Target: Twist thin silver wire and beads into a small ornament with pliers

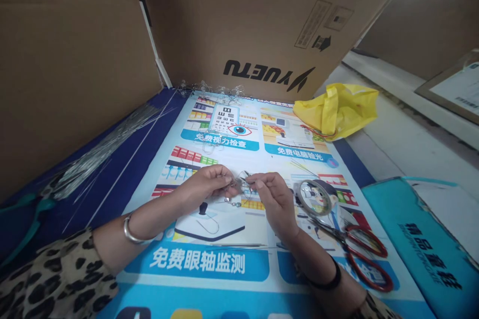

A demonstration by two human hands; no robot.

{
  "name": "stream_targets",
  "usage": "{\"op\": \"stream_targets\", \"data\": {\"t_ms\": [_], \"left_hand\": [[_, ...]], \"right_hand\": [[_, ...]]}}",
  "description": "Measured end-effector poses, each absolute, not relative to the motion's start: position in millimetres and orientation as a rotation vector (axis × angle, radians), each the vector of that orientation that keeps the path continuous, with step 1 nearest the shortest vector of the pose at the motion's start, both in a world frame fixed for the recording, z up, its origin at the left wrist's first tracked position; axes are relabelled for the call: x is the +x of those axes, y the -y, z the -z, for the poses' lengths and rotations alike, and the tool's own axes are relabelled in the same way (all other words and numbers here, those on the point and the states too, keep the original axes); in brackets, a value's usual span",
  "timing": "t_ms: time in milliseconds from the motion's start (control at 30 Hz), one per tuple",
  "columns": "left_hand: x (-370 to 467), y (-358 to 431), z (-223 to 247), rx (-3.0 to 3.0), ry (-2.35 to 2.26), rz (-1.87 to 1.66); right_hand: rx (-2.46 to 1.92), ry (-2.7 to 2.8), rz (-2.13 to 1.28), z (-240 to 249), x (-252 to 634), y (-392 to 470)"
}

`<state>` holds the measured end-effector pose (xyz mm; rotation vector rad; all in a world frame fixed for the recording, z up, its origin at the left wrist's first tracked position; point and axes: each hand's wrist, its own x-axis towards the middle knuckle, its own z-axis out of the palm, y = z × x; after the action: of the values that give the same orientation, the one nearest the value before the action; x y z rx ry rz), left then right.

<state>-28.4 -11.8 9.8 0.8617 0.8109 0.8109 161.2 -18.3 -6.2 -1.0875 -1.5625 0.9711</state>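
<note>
Over the middle of the printed poster, my left hand (215,182) pinches a small piece of bent thin wire (245,178) between thumb and fingers. Closed on the same piece from the other side is my right hand (275,202), its thumb and forefinger pressed together at the wire. A few small shiny beads (232,203) hang or lie just below my left fingertips; I cannot tell which. Fine details of the wire are hidden by my fingers. A loose curved wire (213,227) rests on the poster below my left hand.
Right of my hands lie a roll of clear tape (314,198) and red-handled scissors (364,254). A yellow plastic bag (337,112) and a teal box (415,234) are further right. Green-handled pliers (41,209) and a wire bundle (101,149) lie left. Cardboard (254,20) stands behind.
</note>
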Motion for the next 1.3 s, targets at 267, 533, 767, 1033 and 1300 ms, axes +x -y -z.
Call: {"op": "stream_targets", "data": {"t_ms": [267,533,767,1033,1300], "left_hand": [[-28,11,-7,0.874,-0.757,-0.827],[-29,9,1,0.915,-0.768,-0.833],[-29,9,3,0.899,-0.808,-0.826],[-28,9,1,0.917,-0.831,-0.878],[-27,12,-8,0.976,-0.817,-0.909]], "right_hand": [[-1.108,1.549,-0.973,7,161,19],[-1.096,1.536,-0.990,6,162,20],[-1.109,1.509,-1.063,6,161,20],[-1.179,1.553,-1.014,6,162,19],[-1.066,1.541,-1.212,6,160,21]]}}
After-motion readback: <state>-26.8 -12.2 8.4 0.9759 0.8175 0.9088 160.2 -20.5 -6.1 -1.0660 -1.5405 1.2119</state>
